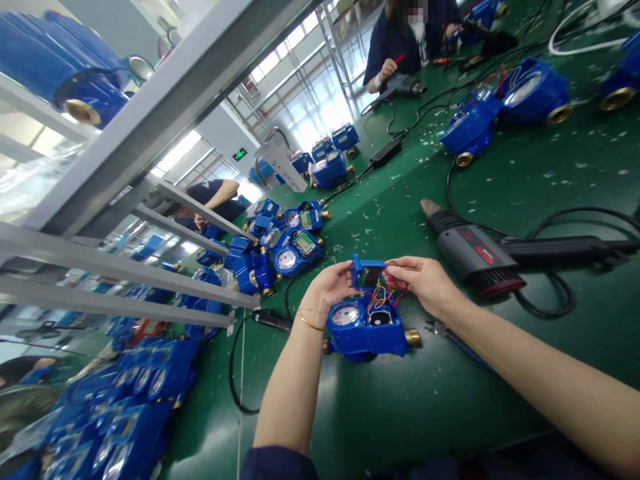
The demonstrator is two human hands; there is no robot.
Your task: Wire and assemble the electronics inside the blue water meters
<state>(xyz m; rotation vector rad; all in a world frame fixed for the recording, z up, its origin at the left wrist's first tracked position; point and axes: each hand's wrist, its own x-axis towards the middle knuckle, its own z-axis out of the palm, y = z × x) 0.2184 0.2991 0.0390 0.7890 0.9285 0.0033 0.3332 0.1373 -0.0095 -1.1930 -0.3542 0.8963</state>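
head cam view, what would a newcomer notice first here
The eye goes first to the centre, where the left hand and right hand hold up a small blue housing, its coloured wires running down to a blue water meter with brass ends. Beyond it, more blue meters crowd the green workbench, and a black-and-grey power drill lies to the right.

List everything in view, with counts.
Open water meter: 1, blue, brass ends, on green bench mat under the hands.
Display cover: 1, blue, held above the meter, joined by coloured wires.
Other water meters: many, blue, on bench and rack.
Electric screwdrivers: 2, black and grey, one beside the hands, one in a co-worker's hand.
Pliers: 1, blue handles, right of the meter.
Metal rack: 1, grey, left.
Co-workers: 2, dark blue tops, across the bench.
Left hand: on the cover, gold bangle on wrist.
Right hand: on the cover and wires.
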